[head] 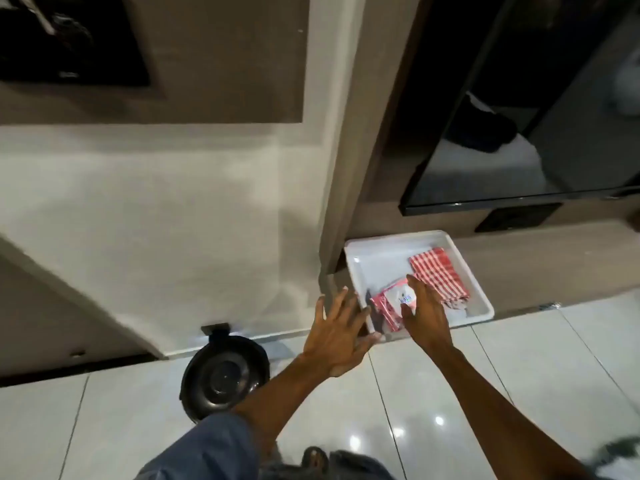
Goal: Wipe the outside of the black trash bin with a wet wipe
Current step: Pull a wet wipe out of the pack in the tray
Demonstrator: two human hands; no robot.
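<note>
The round black trash bin point(225, 375) stands on the tiled floor by the wall, seen from above with its lid shut. To its right a white tray point(374, 249) lies on the floor. In the tray is a red-and-white wet wipe pack point(393, 304). My right hand point(424, 313) rests on top of that pack, fingers spread over it, not closed around it. My left hand point(341, 336) hovers open at the tray's left near corner, fingers apart, holding nothing.
A red-and-white checked cloth point(438, 273) lies folded in the tray behind the pack. A black television point(519, 133) hangs above a low ledge on the right. My bent knee in blue fabric point(204, 448) is at the bottom, close to the bin.
</note>
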